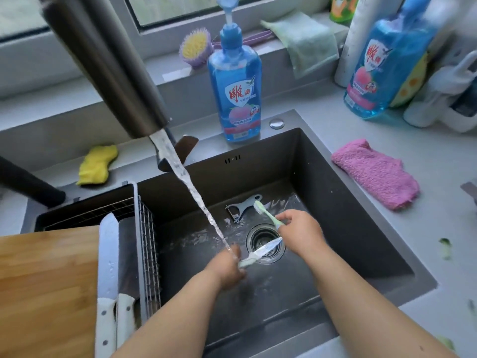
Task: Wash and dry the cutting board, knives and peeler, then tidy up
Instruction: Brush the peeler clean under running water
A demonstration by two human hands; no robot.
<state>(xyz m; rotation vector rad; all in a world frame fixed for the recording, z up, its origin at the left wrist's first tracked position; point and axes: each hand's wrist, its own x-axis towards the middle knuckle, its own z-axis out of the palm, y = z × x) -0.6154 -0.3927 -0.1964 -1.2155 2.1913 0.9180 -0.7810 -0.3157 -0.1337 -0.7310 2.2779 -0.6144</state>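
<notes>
The left hand (228, 267) is gripping a small knife (260, 253) by its pale handle, fingers curled tight round it, under the running water (196, 195) above the sink (348, 192) drain. The right hand (299, 231) is pinching a green toothbrush (267, 215), bristles pointing up. The peeler (242, 206) is lying on the sink floor behind. Two larger knives (109, 267) are lying beside the cutting board (46, 288), left.

Grey countertop (361, 140) around dark sink (322, 177); daylit window (180, 9) behind

Pink cloth (376, 174), yellow sponge (96, 165)
</notes>
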